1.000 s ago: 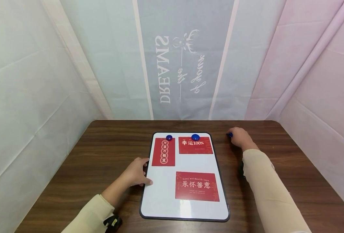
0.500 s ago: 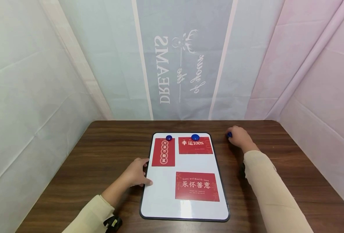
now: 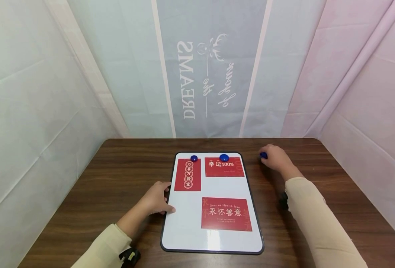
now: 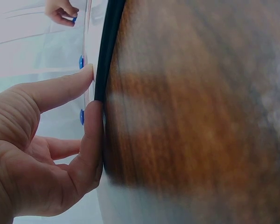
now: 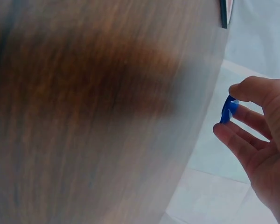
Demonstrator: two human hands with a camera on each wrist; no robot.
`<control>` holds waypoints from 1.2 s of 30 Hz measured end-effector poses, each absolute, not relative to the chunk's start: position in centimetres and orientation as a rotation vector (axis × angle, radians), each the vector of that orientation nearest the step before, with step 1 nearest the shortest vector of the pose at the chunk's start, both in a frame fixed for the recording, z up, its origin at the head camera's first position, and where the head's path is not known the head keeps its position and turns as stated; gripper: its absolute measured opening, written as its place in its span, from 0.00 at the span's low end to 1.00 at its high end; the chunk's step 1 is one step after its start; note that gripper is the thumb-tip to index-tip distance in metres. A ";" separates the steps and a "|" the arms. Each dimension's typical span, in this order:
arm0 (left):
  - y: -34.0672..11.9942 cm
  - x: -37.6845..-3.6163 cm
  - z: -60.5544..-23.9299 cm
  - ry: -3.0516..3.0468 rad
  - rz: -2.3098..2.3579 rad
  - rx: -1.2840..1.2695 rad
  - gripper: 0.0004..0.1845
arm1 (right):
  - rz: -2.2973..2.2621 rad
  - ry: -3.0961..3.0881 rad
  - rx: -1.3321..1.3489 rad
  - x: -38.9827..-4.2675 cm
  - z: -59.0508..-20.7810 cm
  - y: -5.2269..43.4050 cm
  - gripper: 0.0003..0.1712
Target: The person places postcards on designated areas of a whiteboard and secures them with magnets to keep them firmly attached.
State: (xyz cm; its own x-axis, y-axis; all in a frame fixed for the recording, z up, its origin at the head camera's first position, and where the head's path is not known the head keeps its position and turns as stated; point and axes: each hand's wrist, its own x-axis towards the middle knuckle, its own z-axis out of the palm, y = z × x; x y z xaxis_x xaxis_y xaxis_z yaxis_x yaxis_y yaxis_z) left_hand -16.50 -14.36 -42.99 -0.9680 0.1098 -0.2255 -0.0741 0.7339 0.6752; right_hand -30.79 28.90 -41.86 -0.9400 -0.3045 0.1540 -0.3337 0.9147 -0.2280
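Now the right hand point(image 3: 276, 158) fingers point(image 5: 252, 91) pinch a blue magnet point(image 5: 228, 110) between their tips.

Both arms wear long, close-fitting sleeves of pale cream cloth, plain and without print. The left sleeve point(image 3: 98, 249) ends short of the wrist, leaving the forearm and the left hand point(image 3: 155, 201) bare. A small black device point(image 3: 129, 256) is strapped under that arm. The right sleeve point(image 3: 312, 219) reaches nearly to the right hand point(image 3: 276, 158), with a black device point(image 3: 283, 200) at its inner side. No rings or gloves show.
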 end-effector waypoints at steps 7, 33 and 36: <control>-14.4 -16.5 -43.0 2.684 1.068 0.029 0.49 | 0.398 -2.945 0.512 -29.7 -41.1 28.3 0.17; -14.5 -16.6 -43.1 2.679 1.056 0.029 0.50 | 0.390 -2.934 0.635 -26.3 -40.3 27.4 0.15; -14.5 -16.6 -43.1 2.678 1.058 0.029 0.50 | 0.384 -2.926 0.641 -26.0 -40.2 27.4 0.15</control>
State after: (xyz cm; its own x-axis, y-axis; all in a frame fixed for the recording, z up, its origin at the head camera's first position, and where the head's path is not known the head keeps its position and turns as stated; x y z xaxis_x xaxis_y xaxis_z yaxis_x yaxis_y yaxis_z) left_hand -16.60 -14.52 -43.10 -0.9657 0.1133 -0.2334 -0.0768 0.7345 0.6743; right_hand -25.95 27.40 -40.24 -0.9027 -0.3944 0.1718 -0.4254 0.8780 -0.2195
